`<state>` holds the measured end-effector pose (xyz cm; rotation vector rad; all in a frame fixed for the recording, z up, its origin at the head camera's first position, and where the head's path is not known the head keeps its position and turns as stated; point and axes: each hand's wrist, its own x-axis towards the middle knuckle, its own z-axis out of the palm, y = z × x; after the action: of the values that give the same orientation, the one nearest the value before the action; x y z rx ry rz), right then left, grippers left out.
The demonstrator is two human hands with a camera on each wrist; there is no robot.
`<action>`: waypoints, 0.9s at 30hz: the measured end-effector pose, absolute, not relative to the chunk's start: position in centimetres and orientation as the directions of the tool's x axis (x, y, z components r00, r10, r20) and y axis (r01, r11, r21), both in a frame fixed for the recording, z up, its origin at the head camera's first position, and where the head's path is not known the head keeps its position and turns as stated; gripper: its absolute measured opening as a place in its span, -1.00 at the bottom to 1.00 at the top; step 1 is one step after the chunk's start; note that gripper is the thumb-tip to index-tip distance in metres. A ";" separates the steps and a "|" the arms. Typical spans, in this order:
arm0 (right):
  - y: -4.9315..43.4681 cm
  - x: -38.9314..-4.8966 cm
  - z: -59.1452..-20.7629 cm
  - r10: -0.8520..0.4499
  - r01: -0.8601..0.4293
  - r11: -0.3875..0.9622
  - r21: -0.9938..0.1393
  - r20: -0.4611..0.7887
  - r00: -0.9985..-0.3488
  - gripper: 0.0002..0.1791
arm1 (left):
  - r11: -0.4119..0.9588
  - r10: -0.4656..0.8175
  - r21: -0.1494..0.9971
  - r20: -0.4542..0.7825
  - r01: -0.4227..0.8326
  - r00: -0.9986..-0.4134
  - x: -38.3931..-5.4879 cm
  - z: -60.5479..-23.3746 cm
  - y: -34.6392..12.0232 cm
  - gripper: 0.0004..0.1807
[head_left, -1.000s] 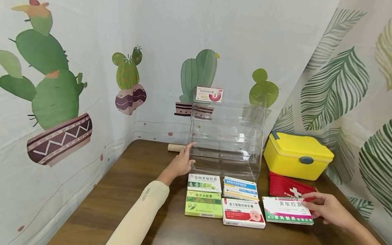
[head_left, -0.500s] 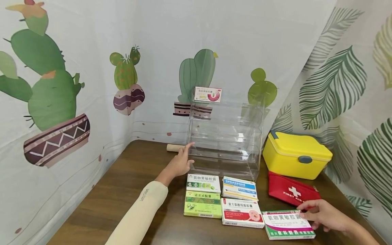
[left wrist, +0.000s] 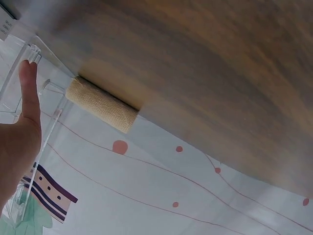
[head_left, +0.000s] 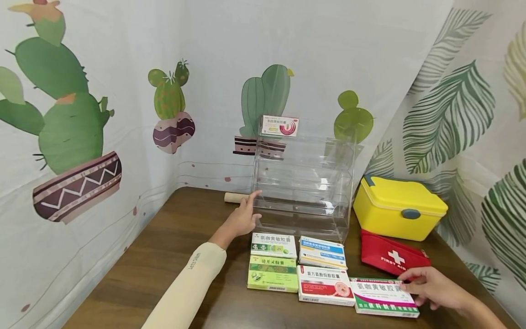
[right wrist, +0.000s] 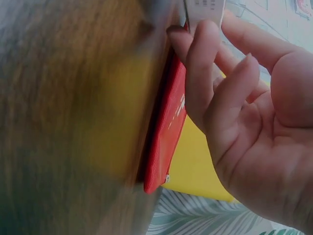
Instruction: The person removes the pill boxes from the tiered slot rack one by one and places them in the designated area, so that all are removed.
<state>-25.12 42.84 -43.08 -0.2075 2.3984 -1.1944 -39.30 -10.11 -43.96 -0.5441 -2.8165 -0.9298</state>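
My right hand (head_left: 435, 288) pinches the right end of a white, green and magenta medicine box (head_left: 384, 299); in the right wrist view, fingers hold the box's pale end (right wrist: 203, 12). This box lies beside a white and red medicine box (head_left: 325, 287). On the left, my left hand (head_left: 243, 219) touches the left side of a clear tiered display rack (head_left: 304, 219), its index finger and thumb extended. The left wrist view shows the thumb (left wrist: 29, 93) against the rack's clear edge; its other fingers are hidden there. A white and pink medicine box (head_left: 280, 126) stands on the rack's top tier, at left.
In front of the rack lie a white and green box (head_left: 273, 246), a lime-green box (head_left: 272, 274) and a blue and white box (head_left: 322, 252). A red first-aid pouch (head_left: 390, 253) and yellow case (head_left: 400, 205) sit right. A beige roll (head_left: 235, 198) lies by the rack.
My right hand has brought the green and magenta box down and toward the front, then slightly left against the row. The left hand stays on the rack.
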 end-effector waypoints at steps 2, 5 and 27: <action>42.8 -25.2 -43.2 -0.338 0.060 0.605 -0.794 -0.324 -0.883 -0.54 | 0.743 0.299 0.554 0.228 0.376 -0.927 -39.4 -44.0 -10.1 -0.14; 42.6 -25.2 -43.3 -0.355 0.048 0.597 -0.801 -0.318 -0.879 -0.52 | 0.740 0.301 0.558 0.227 0.377 -0.926 -39.4 -44.0 -10.1 -0.13; 41.4 -25.8 -43.2 -0.359 0.018 0.602 -0.799 -0.291 -0.887 -0.56 | 0.744 0.300 0.549 0.233 0.380 -0.925 -39.5 -44.0 -10.2 -0.15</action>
<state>-25.83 41.35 -43.23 -0.2717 2.4056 -1.2064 -39.46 -10.18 -43.98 -0.5506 -2.8123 -0.9278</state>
